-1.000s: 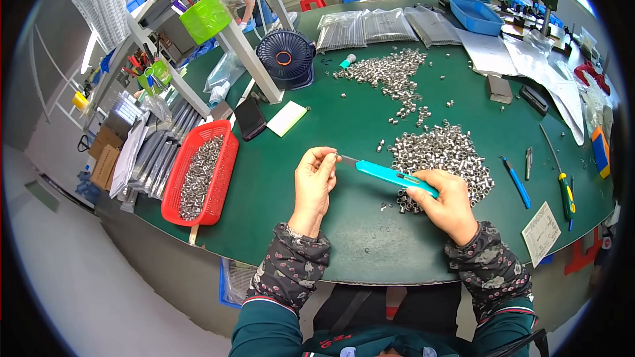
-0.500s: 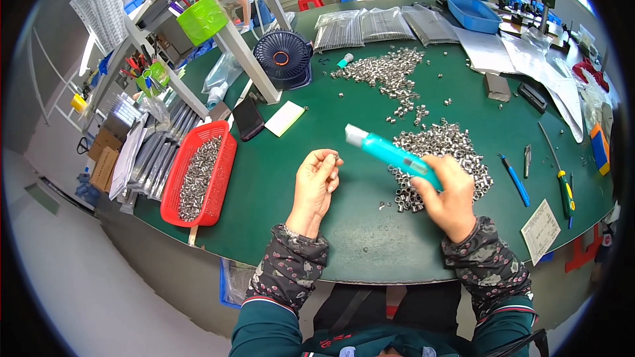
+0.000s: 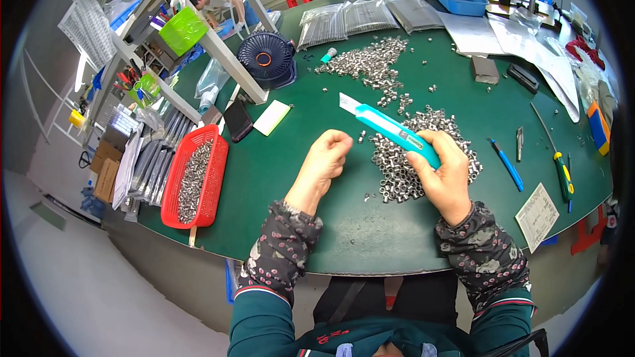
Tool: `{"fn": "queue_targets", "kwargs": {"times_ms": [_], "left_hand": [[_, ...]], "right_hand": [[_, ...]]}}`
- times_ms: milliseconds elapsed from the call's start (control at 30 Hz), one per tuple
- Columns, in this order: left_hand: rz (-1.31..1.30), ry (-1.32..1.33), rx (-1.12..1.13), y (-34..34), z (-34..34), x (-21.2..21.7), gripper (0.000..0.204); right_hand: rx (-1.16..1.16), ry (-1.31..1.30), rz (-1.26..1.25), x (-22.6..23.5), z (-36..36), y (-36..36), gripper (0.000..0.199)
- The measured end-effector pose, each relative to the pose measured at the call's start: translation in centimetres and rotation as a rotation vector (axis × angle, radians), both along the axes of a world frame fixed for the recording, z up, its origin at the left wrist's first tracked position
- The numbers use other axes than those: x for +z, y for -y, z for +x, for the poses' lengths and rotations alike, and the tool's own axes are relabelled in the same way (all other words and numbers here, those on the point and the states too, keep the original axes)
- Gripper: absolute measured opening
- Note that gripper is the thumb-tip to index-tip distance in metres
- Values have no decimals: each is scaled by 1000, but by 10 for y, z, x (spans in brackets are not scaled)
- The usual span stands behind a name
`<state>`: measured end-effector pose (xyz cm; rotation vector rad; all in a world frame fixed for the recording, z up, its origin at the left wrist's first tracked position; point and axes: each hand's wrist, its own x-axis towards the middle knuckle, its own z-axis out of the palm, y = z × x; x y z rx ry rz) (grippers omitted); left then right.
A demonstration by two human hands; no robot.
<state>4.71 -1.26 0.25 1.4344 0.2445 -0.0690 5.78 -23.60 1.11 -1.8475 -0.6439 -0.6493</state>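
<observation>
My right hand (image 3: 444,175) is wrapped round a teal utility knife (image 3: 397,133), its pale tip pointing up and to the left. The knife hangs over a heap of small metal rings (image 3: 397,175), hiding part of it. My left hand (image 3: 325,158) is raised to the left of this heap, fingers curled closed. What the left fingers hold, if anything, is hidden. Farther back lies a second pile of the small metal rings (image 3: 374,63), with a few scattered around it.
A red basket (image 3: 218,185) of small metal parts stands at left, near a phone (image 3: 238,119), a notepad (image 3: 272,118) and a fan (image 3: 266,58). At right lie a blue pen-like tool (image 3: 508,166), a screwdriver (image 3: 563,175) and a paper slip (image 3: 536,217). Another person bends over beyond the shelf.
The left fingers have gone from a fingertip pinch on something small to a closed fist, turned over and raised. The right hand still holds the knife, tip now higher. The whole view has shifted slightly.
</observation>
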Motion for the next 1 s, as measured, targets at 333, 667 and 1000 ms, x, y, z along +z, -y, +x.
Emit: {"fn": "queue_targets", "kwargs": {"times_ms": [333, 667, 1000], "left_hand": [[1245, 16, 104, 28, 38, -17, 21], [-429, 14, -57, 3, -14, 5, 3], [-541, 179, 45, -30, -38, -25, 9]], "right_hand": [[35, 4, 35, 2, -2, 1, 22], [42, 11, -22, -1, -2, 2, 22], [161, -92, -136, -9, -3, -4, 25]]}}
